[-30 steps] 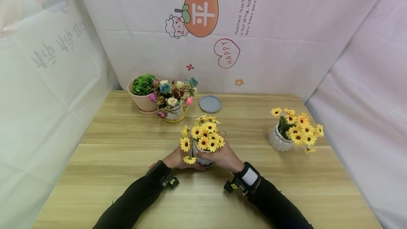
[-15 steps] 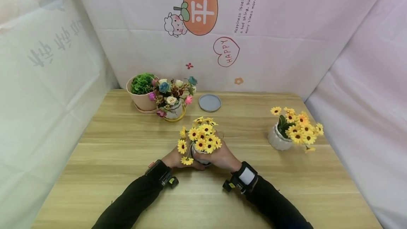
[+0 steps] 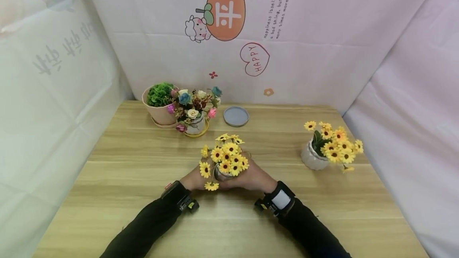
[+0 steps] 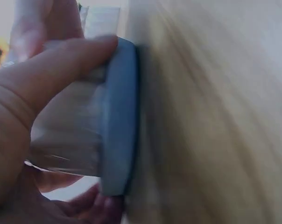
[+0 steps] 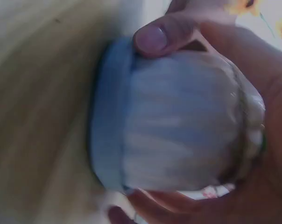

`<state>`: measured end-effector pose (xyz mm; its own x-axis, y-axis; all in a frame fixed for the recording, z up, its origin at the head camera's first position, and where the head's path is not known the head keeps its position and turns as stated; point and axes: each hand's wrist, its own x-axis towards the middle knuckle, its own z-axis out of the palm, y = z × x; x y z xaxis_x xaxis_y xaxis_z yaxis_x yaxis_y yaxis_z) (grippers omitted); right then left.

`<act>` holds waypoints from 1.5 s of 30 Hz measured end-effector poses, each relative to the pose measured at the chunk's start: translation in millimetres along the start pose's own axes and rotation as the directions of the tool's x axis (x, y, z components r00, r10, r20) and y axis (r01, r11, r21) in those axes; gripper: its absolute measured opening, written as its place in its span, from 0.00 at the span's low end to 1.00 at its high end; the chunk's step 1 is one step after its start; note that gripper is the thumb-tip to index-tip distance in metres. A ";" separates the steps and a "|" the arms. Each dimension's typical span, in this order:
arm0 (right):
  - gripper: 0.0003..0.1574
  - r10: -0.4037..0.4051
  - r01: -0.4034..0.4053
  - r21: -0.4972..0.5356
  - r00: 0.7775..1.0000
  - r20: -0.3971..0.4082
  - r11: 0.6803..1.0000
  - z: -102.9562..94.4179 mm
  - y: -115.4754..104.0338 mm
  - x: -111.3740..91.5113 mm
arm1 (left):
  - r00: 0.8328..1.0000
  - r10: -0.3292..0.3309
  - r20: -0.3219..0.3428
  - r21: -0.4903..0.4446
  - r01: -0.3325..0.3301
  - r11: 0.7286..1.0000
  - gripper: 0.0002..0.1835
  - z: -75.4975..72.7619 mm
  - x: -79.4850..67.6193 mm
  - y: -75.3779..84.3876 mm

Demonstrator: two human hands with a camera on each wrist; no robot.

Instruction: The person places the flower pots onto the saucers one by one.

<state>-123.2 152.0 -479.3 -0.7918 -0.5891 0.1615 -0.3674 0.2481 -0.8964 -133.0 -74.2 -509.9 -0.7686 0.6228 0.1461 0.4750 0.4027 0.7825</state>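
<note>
Yellow daisy-like flowers rise from a small whitish flowerpot between my two hands near the middle of the table. Under the pot's base sits a blue-grey saucer, against or just above the wood; I cannot tell which. My left hand grips the pot and saucer from the left, its thumb reaching the saucer's rim. From the other side my right hand curls round the pot, thumb on its wall beside the saucer. In the head view the blooms and hands hide most of the pot.
At the back left stand a pink pot of green leaves and a pot of mixed roses on a yellow saucer. An unoccupied grey saucer lies right of them. Another yellow-flower pot is at the right.
The held flowers have shifted slightly left and toward me. My right thumb, earlier across the pot's front, is now lower. The other pots stay in place.
</note>
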 end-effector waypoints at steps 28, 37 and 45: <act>0.63 -0.026 0.002 -0.454 0.999 -0.046 0.891 10.9 -13.4 -9.6 | 0.813 0.564 -0.143 0.790 -0.249 0.560 0.52 13.3 -25.0 28.5; 0.62 -0.055 0.040 -0.430 0.998 -0.022 0.902 13.3 -14.7 7.5 | 0.910 0.372 -0.184 0.615 -0.188 0.766 0.54 2.1 -28.2 28.8; 0.58 -0.120 0.108 -0.456 0.993 0.002 0.884 21.4 -13.9 25.5 | 0.979 0.073 -0.188 0.385 0.005 0.923 0.53 -9.3 -36.2 32.0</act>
<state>-127.9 117.0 -471.5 -0.7409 -0.6163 0.2669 -0.6323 0.5062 -0.5865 -94.0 -90.2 -484.5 -0.7989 0.5131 0.3138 0.5992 0.6334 0.4896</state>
